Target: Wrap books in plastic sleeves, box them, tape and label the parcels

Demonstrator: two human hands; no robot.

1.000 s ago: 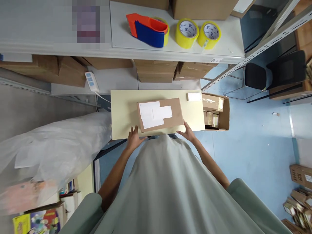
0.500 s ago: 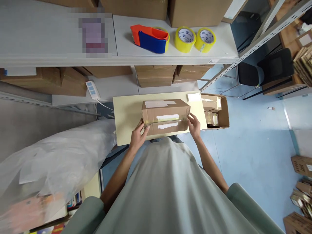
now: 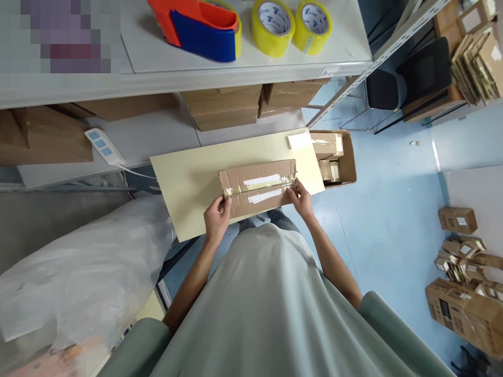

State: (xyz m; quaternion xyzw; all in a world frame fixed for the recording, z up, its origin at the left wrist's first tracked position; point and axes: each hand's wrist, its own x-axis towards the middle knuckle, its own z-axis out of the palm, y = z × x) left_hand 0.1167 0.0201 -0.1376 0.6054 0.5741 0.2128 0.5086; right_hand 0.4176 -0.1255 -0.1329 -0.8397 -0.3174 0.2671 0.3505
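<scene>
A brown cardboard box [image 3: 257, 180] with clear tape along its seam and two white strips is on the pale yellow tabletop [image 3: 188, 183], near its front edge. My left hand [image 3: 217, 220] grips the box's left end, thumb on the near face and fingers at the corner. At the right end, my right hand [image 3: 301, 200] holds the corner between thumb and fingers. The underside of the box is hidden. A small white slab [image 3: 298, 140] lies at the table's far right corner.
On the shelf above are a red-and-blue tape dispenser [image 3: 200, 29] and two yellow tape rolls [image 3: 273, 26]. An open carton [image 3: 348, 157] of boxes stands right of the table. A power strip [image 3: 105, 147] lies left; a translucent plastic bag [image 3: 90, 267] bulges beside the table.
The box has tipped, so its taped side now faces up more and the far face no longer shows. Both hands stay on its ends. The head view has shifted and turned.
</scene>
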